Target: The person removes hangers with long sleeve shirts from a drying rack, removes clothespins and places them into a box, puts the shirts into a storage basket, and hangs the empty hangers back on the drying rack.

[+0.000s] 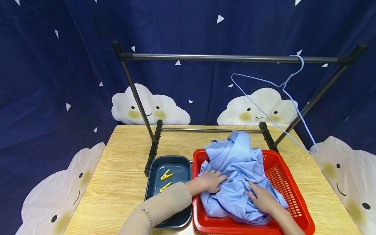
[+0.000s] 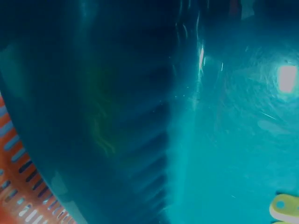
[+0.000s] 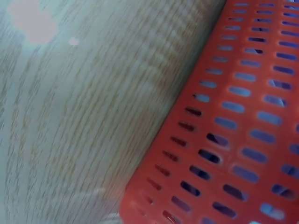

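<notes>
A light blue cloth garment (image 1: pixel 235 163) lies crumpled in a red plastic basket (image 1: pixel 296 212), part of it rising over the far rim. My left hand (image 1: pixel 210 181) reaches across the basket's left rim and rests on the cloth with its fingers spread. On the right side of the same garment, my right hand (image 1: pixel 261 197) touches the fabric, thumb and forefinger apart. Its other fingers are mostly hidden. Neither wrist view shows a hand; the left one looks into a dark teal tray (image 2: pixel 224 154), the right one at the red basket's slotted wall (image 3: pixel 224 135).
Yellow clothespins (image 1: pixel 166 175) lie in the tray (image 1: pixel 168 159), left of the basket. Behind stands a dark metal rack with a horizontal rail (image 1: pixel 205 57). A light blue hanger (image 1: pixel 264 114) hangs near its right end. Everything stands on a wooden table (image 1: pixel 117 169).
</notes>
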`<state>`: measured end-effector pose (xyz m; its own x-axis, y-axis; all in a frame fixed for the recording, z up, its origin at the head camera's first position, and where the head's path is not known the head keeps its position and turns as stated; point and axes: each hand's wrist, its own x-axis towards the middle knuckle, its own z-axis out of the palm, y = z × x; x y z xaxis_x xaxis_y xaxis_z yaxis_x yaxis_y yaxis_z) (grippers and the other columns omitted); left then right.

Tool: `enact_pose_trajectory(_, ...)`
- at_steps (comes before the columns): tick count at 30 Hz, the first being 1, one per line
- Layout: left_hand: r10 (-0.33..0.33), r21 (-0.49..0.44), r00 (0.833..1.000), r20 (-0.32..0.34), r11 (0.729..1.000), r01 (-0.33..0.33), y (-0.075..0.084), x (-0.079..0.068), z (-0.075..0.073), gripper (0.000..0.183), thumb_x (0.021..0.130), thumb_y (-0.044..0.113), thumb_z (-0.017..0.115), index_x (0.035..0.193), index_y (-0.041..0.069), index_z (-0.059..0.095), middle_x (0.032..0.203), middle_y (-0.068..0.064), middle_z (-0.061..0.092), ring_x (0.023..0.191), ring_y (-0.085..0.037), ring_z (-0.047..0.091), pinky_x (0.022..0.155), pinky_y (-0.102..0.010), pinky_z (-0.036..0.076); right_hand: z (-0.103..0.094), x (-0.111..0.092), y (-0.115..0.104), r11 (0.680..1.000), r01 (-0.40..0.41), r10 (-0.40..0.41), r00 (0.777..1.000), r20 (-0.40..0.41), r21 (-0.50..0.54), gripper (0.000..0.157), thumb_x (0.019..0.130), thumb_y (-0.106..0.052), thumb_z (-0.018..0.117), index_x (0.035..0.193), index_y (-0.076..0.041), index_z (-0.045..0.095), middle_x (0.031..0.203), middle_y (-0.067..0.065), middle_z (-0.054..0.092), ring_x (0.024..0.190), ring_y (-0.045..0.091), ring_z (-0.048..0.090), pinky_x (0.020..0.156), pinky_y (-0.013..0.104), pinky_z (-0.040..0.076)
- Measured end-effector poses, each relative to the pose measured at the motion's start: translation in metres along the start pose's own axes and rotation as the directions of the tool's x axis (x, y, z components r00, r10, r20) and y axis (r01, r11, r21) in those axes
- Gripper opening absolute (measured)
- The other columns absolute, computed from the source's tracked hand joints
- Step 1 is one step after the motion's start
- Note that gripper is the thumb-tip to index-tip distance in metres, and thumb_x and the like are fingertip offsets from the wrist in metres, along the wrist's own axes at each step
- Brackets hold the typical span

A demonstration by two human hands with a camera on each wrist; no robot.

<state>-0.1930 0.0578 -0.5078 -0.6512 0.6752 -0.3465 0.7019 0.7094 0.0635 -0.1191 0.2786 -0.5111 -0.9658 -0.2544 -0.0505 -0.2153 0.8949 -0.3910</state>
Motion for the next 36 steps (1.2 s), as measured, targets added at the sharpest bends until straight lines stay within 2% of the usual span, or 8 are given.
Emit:
enact_pose_trajectory(8, 0.037, -0.007, 0.997, -0.062, 0.999, -0.037, -0.005, -0.007, -0.006, 0.048, 0.089, 0.034, 0.054, 0.136, 0.027, 0.041, 0.128, 0.003, 0.048, 0.116, -0.016, 0.045, 0.097, -0.031, 0.034, -0.017, -0.005, 0.000, 0.993, 0.035, -0.042, 0.997, 0.060, 0.115, 0.045, 0.089, -0.021, 0.058, 0.125, 0.005, 0.048, 0.119, 0.025, 0.054, 0.112, 0.043, 0.049, 0.091, 0.054, 0.036)
enact_pose_trajectory(13, 0.066, -0.049, 0.977, -0.205, 0.996, -0.078, -0.014, -0.009, -0.018, 0.042, 0.089, 0.030, 0.055, 0.130, 0.021, 0.049, 0.122, 0.001, 0.054, 0.111, -0.017, 0.050, 0.092, -0.033, 0.039, -0.047, -0.007, -0.003, 0.987, 0.059, -0.080, 0.987, 0.137, 0.152, 0.048, 0.088, -0.027, 0.058, 0.126, 0.001, 0.049, 0.121, 0.025, 0.053, 0.112, 0.044, 0.048, 0.091, 0.056, 0.036)
enact_pose_trajectory(16, 0.069, -0.051, 0.935, -0.349, 0.994, -0.092, -0.020, -0.009, -0.028, 0.034, 0.089, 0.027, 0.054, 0.122, 0.019, 0.056, 0.114, 0.001, 0.058, 0.106, -0.016, 0.054, 0.087, -0.031, 0.042, -0.069, -0.005, -0.006, 0.986, 0.054, -0.081, 0.982, 0.168, 0.160, 0.047, 0.088, -0.028, 0.058, 0.126, 0.000, 0.049, 0.121, 0.024, 0.052, 0.113, 0.045, 0.048, 0.090, 0.057, 0.037)
enact_pose_trajectory(20, 0.017, -0.088, 0.853, -0.521, 0.993, -0.073, -0.028, -0.007, -0.040, 0.024, 0.089, 0.024, 0.054, 0.111, 0.017, 0.061, 0.105, 0.001, 0.061, 0.100, -0.016, 0.057, 0.083, -0.030, 0.044, -0.093, 0.003, -0.011, 0.986, 0.094, -0.107, 0.990, 0.092, 0.139, 0.046, 0.087, -0.025, 0.060, 0.125, 0.000, 0.050, 0.121, 0.024, 0.053, 0.112, 0.044, 0.048, 0.089, 0.057, 0.037)
enact_pose_trajectory(22, -0.024, -0.114, 0.819, -0.573, 0.992, -0.051, -0.030, -0.004, -0.045, 0.023, 0.089, 0.022, 0.053, 0.110, 0.015, 0.061, 0.104, 0.001, 0.061, 0.101, -0.016, 0.056, 0.085, -0.031, 0.044, -0.101, 0.009, -0.013, 0.985, 0.135, -0.137, 0.990, 0.016, 0.106, 0.047, 0.087, -0.023, 0.061, 0.124, 0.001, 0.049, 0.121, 0.024, 0.053, 0.112, 0.043, 0.048, 0.090, 0.057, 0.036)
enact_pose_trajectory(25, -0.078, -0.136, 0.791, -0.607, 0.991, -0.007, -0.033, -0.001, -0.050, 0.025, 0.089, 0.022, 0.053, 0.113, 0.014, 0.059, 0.107, 0.000, 0.059, 0.104, -0.017, 0.054, 0.087, -0.033, 0.043, -0.108, 0.021, -0.015, 0.985, 0.158, -0.155, 0.987, -0.052, 0.069, 0.050, 0.086, -0.022, 0.062, 0.126, 0.003, 0.045, 0.122, 0.028, 0.049, 0.113, 0.045, 0.045, 0.090, 0.058, 0.035)
enact_pose_trajectory(30, -0.140, -0.137, 0.806, -0.575, 0.988, 0.074, -0.035, 0.005, -0.054, 0.032, 0.089, 0.025, 0.052, 0.119, 0.016, 0.055, 0.111, -0.002, 0.053, 0.102, -0.017, 0.050, 0.085, -0.034, 0.041, -0.107, 0.043, -0.014, 0.987, 0.157, -0.155, 0.983, -0.094, 0.022, 0.053, 0.085, -0.015, 0.064, 0.129, 0.002, 0.041, 0.125, 0.031, 0.044, 0.113, 0.048, 0.043, 0.090, 0.060, 0.034)
enact_pose_trajectory(36, -0.219, -0.148, 0.868, -0.445, 0.974, 0.170, -0.035, 0.011, -0.054, 0.045, 0.091, 0.036, 0.051, 0.131, 0.016, 0.046, 0.126, -0.005, 0.047, 0.114, -0.020, 0.043, 0.095, -0.038, 0.035, -0.092, 0.068, -0.003, 0.988, 0.149, -0.151, 0.982, -0.113, -0.024, 0.056, 0.084, -0.019, 0.065, 0.131, -0.002, 0.040, 0.126, 0.030, 0.043, 0.114, 0.049, 0.041, 0.089, 0.062, 0.033)
